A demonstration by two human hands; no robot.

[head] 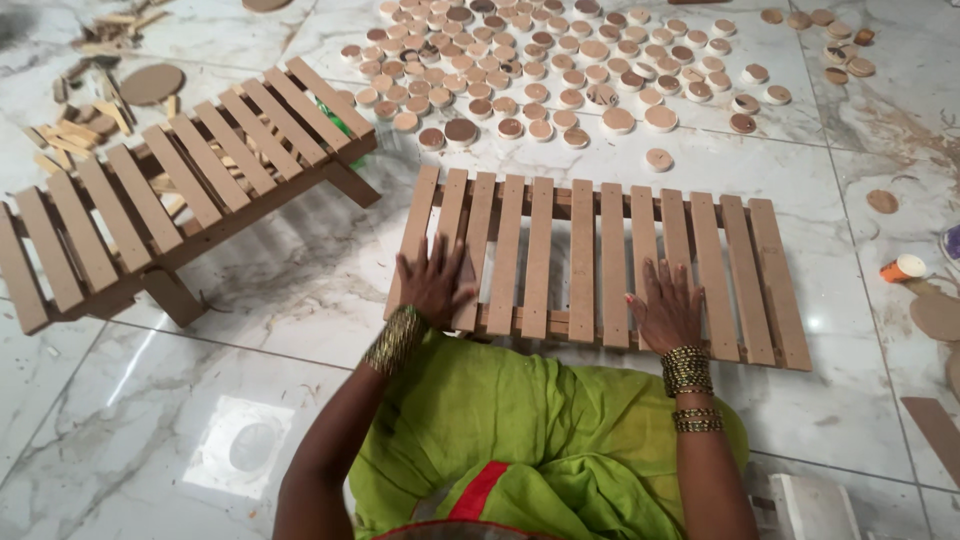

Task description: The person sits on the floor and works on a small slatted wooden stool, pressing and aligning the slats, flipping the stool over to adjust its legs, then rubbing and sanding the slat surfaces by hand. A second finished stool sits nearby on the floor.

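A flat slatted panel (590,240) of brown fibreboard lies on the marble floor in front of me. My left hand (432,282) rests flat on its near left slats, fingers spread. My right hand (665,305) presses flat on the near right slats, fingers apart. Both wrists wear stacks of gold-coloured bangles. Neither hand grips anything. My green garment covers my lap just below the panel.
A longer slatted bench-like frame (170,190) with legs stands at the left. Several small round wooden discs (540,70) are spread across the floor beyond the panel. Wood offcuts (90,110) lie at far left. An orange-capped small bottle (903,268) sits at right.
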